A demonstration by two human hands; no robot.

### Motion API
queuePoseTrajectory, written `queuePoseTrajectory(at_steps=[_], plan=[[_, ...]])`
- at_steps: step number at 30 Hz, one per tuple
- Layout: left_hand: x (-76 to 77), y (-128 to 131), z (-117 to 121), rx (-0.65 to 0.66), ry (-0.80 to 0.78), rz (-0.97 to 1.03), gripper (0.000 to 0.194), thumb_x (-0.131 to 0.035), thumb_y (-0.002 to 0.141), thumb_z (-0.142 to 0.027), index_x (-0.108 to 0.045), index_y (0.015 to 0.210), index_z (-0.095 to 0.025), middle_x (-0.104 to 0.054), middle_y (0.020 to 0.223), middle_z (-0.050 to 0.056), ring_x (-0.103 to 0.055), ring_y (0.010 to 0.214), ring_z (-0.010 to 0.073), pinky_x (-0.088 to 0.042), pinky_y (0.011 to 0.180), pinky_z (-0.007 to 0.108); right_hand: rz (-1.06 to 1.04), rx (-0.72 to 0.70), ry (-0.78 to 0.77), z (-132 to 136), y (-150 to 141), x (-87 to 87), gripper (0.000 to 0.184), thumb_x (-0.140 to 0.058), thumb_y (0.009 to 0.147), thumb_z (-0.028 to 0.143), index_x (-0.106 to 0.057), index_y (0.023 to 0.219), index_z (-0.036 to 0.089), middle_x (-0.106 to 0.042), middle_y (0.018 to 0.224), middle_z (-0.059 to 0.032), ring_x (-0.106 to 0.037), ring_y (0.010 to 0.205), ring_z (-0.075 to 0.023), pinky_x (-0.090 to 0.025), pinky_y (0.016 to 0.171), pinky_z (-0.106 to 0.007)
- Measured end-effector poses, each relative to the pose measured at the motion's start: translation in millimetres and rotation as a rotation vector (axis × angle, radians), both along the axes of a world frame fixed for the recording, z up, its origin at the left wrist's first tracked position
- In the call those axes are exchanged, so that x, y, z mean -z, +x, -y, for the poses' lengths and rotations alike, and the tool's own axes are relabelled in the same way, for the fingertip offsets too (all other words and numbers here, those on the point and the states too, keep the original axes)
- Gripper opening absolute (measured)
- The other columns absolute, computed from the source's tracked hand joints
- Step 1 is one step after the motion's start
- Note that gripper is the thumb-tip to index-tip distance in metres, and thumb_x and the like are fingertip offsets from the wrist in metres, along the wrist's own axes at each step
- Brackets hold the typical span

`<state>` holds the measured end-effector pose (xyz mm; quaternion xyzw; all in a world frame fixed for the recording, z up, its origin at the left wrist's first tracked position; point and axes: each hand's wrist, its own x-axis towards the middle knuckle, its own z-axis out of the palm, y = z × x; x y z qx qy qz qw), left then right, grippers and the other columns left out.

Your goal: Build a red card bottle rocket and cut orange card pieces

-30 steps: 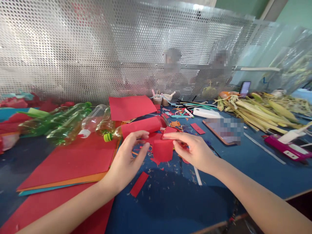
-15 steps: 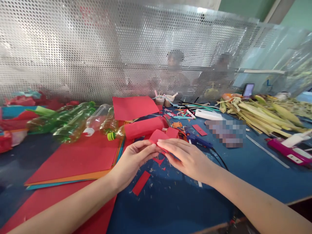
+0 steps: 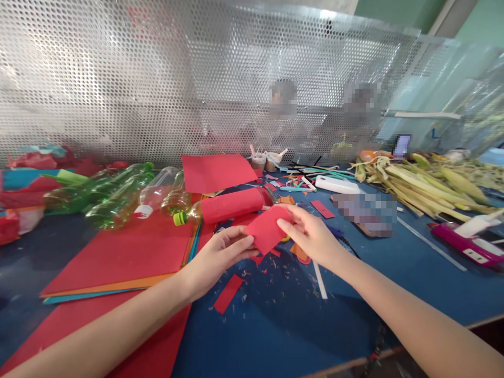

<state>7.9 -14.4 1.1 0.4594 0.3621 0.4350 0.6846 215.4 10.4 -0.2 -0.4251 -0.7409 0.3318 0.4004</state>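
Note:
Between my two hands, a small piece of red paper (image 3: 268,229) is held up over the blue table. My left hand (image 3: 214,257) pinches its left edge, thumb on top. At its upper right edge, my right hand (image 3: 315,233) grips it with the thumb in front and the fingers behind. Just beyond lies a plastic bottle with a yellow-green cap (image 3: 180,218), its body wrapped in red paper (image 3: 232,205). A narrow red paper strip (image 3: 228,294) rests on the table below my hands. Paper scraps lie beneath the held piece, and my right hand partly covers a blue glue gun (image 3: 336,231).
Stacked coloured paper (image 3: 129,252) and green bottles (image 3: 120,202) occupy the left. A white strip (image 3: 319,281) lies near my right wrist. Rightward are a phone (image 3: 364,214), dried husks (image 3: 429,184) and a magenta power strip (image 3: 464,247). A perforated metal screen (image 3: 157,79) stands behind.
The red paper has been turned to show its flat face. My right hand has drawn up and right to its far edge, uncovering the white strip. My left hand has barely moved.

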Motion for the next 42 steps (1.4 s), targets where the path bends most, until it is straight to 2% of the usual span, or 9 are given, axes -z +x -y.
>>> queuePoseTrajectory(at_steps=[2, 6, 9, 15, 21, 30, 36, 40, 42], plan=[[1.0, 1, -1, -0.003, 0.006, -0.024, 0.024, -0.078, 0.068, -0.034, -0.071, 0.084, -0.018, -0.07, 0.087, 0.001, -0.066, 0.082, 0.0137, -0.052, 0.084, 0.025, -0.082, -0.085, -0.12, -6, 1, 1.3, 0.03, -0.05, 0.089, 0.034, -0.058, 0.112, 0.017, -0.068, 0.113, -0.011, -0.066, 0.102, -0.0222, -0.054, 0.088, -0.037], [3.0, 0, -4, -0.098, -0.011, -0.062, 0.026, -0.078, 0.068, -0.033, -0.069, 0.086, -0.017, -0.071, 0.088, 0.002, -0.067, 0.08, 0.0143, -0.053, 0.081, 0.026, -0.091, -0.109, -0.172, -9, 1, -0.8, 0.018, -0.054, 0.085, 0.032, -0.062, 0.092, 0.018, -0.072, 0.098, -0.0082, -0.069, 0.093, -0.0217, -0.055, 0.084, -0.036], [3.3, -2, -6, -0.159, -0.032, -0.077, 0.026, -0.079, 0.066, -0.032, -0.068, 0.083, -0.016, -0.071, 0.084, 0.002, -0.067, 0.076, 0.0145, -0.053, 0.077, 0.025, -0.096, -0.111, -0.218, -7, 1, -2.2, 0.019, -0.056, 0.082, 0.032, -0.061, 0.093, 0.017, -0.071, 0.096, -0.0081, -0.069, 0.092, -0.0218, -0.055, 0.084, -0.037], [1.8, -4, -5, -0.135, -0.011, -0.121, 0.022, -0.078, 0.067, -0.032, -0.069, 0.08, -0.017, -0.071, 0.082, 0.001, -0.066, 0.075, 0.0129, -0.052, 0.073, 0.022, -0.128, -0.142, -0.267, -8, 1, 0.9, 0.019, -0.058, 0.081, 0.031, -0.06, 0.095, 0.018, -0.07, 0.101, -0.0086, -0.069, 0.092, -0.0215, -0.056, 0.085, -0.039], [1.0, -1, -2, -0.089, 0.042, -0.156, 0.022, -0.074, 0.07, -0.037, -0.068, 0.079, -0.018, -0.07, 0.077, 0.0, -0.065, 0.07, 0.0138, -0.051, 0.07, 0.023, -0.073, -0.127, -0.208, -7, 2, 1.5, 0.018, -0.058, 0.083, 0.03, -0.06, 0.096, 0.018, -0.071, 0.101, -0.0101, -0.069, 0.092, -0.0231, -0.055, 0.086, -0.043], [1.3, -2, -3, -0.13, 0.037, -0.148, 0.022, -0.077, 0.067, -0.034, -0.064, 0.076, -0.018, -0.063, 0.072, -0.002, -0.06, 0.065, 0.0103, -0.05, 0.067, 0.022, -0.06, -0.137, -0.178, -6, 5, -0.7, 0.025, -0.055, 0.085, 0.026, -0.056, 0.108, 0.019, -0.071, 0.1, -0.0089, -0.069, 0.091, -0.0223, -0.056, 0.083, -0.041], [1.4, -6, -8, -0.105, 0.017, -0.19, 0.025, -0.074, 0.069, -0.037, -0.065, 0.081, -0.017, -0.066, 0.079, 0.002, -0.063, 0.075, 0.0149, -0.05, 0.074, 0.027, 0.041, -0.003, -0.032, -7, 7, -2.9, 0.026, -0.054, 0.085, 0.029, -0.054, 0.109, 0.02, -0.072, 0.091, -0.0075, -0.069, 0.086, -0.0218, -0.056, 0.078, -0.038], [-4.4, -15, -16, -0.175, 0.045, -0.399, 0.035, -0.071, 0.068, -0.029, -0.062, 0.101, -0.018, -0.065, 0.075, 0.0, -0.062, 0.068, 0.0149, -0.05, 0.068, 0.027, 0.116, 0.174, 0.168, -15, 13, -4.4, 0.014, -0.054, 0.085, 0.026, -0.06, 0.095, 0.02, -0.069, 0.096, -0.0088, -0.067, 0.088, -0.0206, -0.055, 0.08, -0.037], [-6.5, -20, -22, -0.174, 0.097, -0.514, 0.036, -0.068, 0.067, -0.026, -0.062, 0.102, -0.019, -0.062, 0.067, -0.003, -0.06, 0.063, 0.0143, -0.05, 0.063, 0.026, 0.222, 0.249, 0.275, -19, 17, -5.0, 0.011, -0.054, 0.084, 0.021, -0.063, 0.09, 0.02, -0.069, 0.096, -0.0087, -0.065, 0.088, -0.022, -0.053, 0.081, -0.04]])
